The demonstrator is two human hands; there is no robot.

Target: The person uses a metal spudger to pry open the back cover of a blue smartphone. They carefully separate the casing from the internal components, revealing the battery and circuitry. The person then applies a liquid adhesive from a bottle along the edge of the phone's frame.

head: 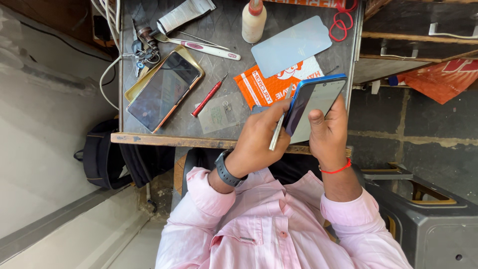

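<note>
The phone (314,102) held by the two hands has a bright blue case around a dark, grey-glaring screen, and the thin tool (279,130) beside it is silvery metal. On the scratched grey worktop (224,35) lie a second phone (164,89) with a black screen and an orange-gold edge, a red-handled screwdriver (208,97), a white toothbrush (209,50) with a pink patch, a cream bottle (253,22) with a red cap, a pale blue screen protector (291,46) and an orange packet (271,82) with white lettering. The sleeves (204,192) are pale pink, the wristband (226,172) looks black or perhaps dark grey, and the thread (336,170) on the other wrist is red.
</note>
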